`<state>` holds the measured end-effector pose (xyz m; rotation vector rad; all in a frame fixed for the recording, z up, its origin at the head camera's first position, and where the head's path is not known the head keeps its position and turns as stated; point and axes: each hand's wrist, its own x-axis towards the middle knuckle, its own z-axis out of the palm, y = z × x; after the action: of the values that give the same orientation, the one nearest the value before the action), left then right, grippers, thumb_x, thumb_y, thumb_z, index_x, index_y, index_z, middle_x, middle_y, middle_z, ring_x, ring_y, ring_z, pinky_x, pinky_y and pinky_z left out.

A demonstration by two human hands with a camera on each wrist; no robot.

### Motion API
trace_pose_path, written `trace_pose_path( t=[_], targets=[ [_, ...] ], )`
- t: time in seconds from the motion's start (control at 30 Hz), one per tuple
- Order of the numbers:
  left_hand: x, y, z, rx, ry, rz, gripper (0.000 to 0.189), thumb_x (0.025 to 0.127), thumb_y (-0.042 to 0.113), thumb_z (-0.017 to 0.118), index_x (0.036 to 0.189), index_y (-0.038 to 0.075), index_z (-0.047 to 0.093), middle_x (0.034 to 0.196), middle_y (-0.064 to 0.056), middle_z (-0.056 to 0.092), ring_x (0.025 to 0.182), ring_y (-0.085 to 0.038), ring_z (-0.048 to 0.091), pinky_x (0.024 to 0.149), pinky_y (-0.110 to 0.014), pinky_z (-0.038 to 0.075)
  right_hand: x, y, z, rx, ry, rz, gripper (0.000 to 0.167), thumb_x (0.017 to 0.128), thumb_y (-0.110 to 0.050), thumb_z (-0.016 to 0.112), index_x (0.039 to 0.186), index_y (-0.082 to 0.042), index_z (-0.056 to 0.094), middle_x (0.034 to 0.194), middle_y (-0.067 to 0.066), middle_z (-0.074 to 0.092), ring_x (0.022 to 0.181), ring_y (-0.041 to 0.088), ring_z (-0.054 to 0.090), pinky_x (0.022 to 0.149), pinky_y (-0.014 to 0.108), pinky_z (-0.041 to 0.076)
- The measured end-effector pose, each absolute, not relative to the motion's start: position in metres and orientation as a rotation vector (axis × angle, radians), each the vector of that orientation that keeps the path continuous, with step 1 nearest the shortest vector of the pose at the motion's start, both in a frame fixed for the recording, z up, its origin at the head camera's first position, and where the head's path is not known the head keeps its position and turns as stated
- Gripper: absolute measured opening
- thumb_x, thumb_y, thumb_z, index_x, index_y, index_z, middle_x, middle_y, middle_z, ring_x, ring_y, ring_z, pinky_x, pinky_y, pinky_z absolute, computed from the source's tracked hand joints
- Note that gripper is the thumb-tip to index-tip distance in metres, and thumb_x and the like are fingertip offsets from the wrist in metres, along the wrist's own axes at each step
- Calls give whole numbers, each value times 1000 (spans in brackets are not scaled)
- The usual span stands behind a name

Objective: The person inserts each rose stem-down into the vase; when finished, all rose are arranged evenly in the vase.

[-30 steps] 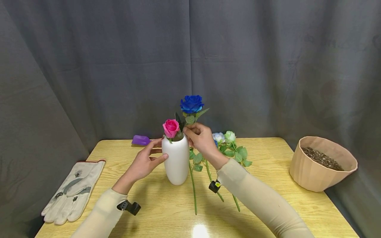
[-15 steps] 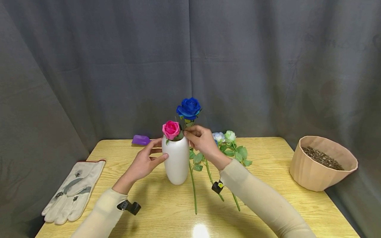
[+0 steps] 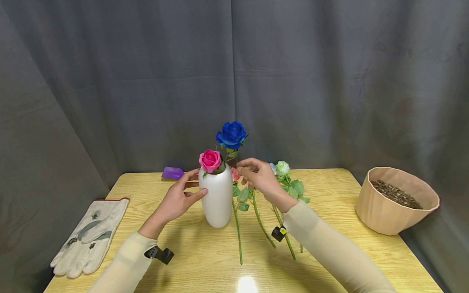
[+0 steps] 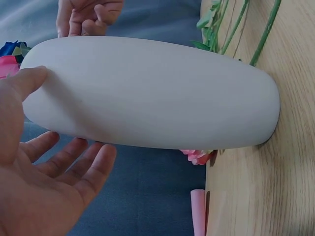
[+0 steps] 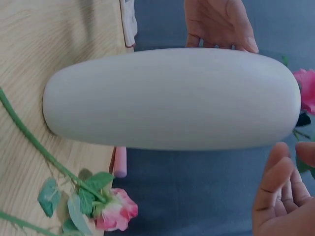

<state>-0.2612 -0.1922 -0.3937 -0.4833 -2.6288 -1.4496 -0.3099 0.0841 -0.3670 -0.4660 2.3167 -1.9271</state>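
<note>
In the centre of the head view, a white vase [image 3: 217,203] stands upright on the wooden table [image 3: 190,264], a pink rose [image 3: 210,160] and a taller blue rose [image 3: 231,135] in its mouth. The left hand [image 3: 179,199] grips its left side between thumb and fingers. The right hand [image 3: 261,177], thumb and fingertips slightly apart, hovers just right of the rim. Loose roses [image 3: 243,195] lie right of centre; work gloves [image 3: 91,236] lie lower left; a peach planter [image 3: 377,219] stands far right.
</note>
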Motion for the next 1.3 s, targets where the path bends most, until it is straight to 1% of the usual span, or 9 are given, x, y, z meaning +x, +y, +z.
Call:
trace_pose_path(
  t=[0.1,0.17,0.37,0.47,0.6,0.7,0.87,1.07,1.3],
  targets=[
    [-262,-192,-394,-478,-2632,-1457,71,93,43,69,151,19,37,144,-14,53,128,-36,58,100,-51,53,-310,93,-365,-453,2322,-1894,25,98,-30,65,119,-15,68,106,12,69,85,32,67,57,26,51],
    [-263,-192,-394,-473,-2634,-1464,72,93,44,69,152,19,37,144,-13,52,128,-36,57,101,-53,52,-311,101,-364,-451,2336,-1859,25,99,-29,63,120,-15,67,112,16,68,88,32,68,59,27,52],
    [-263,-192,-394,-471,-2638,-1476,72,93,45,68,152,18,37,145,-14,52,129,-37,56,102,-56,50,-316,126,-365,-426,2382,-1760,28,100,-32,62,121,-15,67,110,12,68,84,20,67,62,30,54],
    [-263,-192,-394,-472,-2638,-1474,71,93,45,68,152,18,37,145,-14,52,129,-37,56,102,-54,51,-319,139,-368,-399,2409,-1716,29,99,-36,62,121,-16,67,110,9,68,85,21,68,63,31,56],
    [-262,-192,-394,-474,-2635,-1472,71,94,44,68,152,18,37,144,-13,52,129,-36,57,101,-52,52,-322,157,-373,-396,2436,-1664,33,99,-37,61,122,-13,66,110,9,68,92,29,68,67,34,57],
    [-262,-192,-394,-479,-2631,-1470,70,94,43,68,152,18,37,144,-13,52,128,-36,57,101,-51,53,-324,169,-379,-385,2446,-1638,34,100,-37,60,123,-11,64,112,10,68,94,31,68,69,35,56],
    [-260,-192,-394,-485,-2630,-1464,70,94,43,68,151,19,38,145,-13,52,128,-35,58,100,-51,53,-327,190,-388,-346,2476,-1585,37,101,-38,58,125,-10,63,117,10,69,91,22,69,73,37,57],
    [-261,-193,-395,-491,-2628,-1458,70,94,44,68,151,18,38,145,-13,52,127,-36,58,100,-51,53,-331,211,-397,-312,2503,-1533,41,102,-36,56,129,-6,60,121,17,66,92,19,69,73,35,57],
    [-263,-193,-395,-493,-2624,-1460,69,93,45,68,151,20,38,144,-12,52,128,-36,57,100,-52,53,-335,228,-413,-245,2522,-1494,39,101,-36,58,125,-5,62,111,9,71,93,23,68,77,40,57]
  ],
)
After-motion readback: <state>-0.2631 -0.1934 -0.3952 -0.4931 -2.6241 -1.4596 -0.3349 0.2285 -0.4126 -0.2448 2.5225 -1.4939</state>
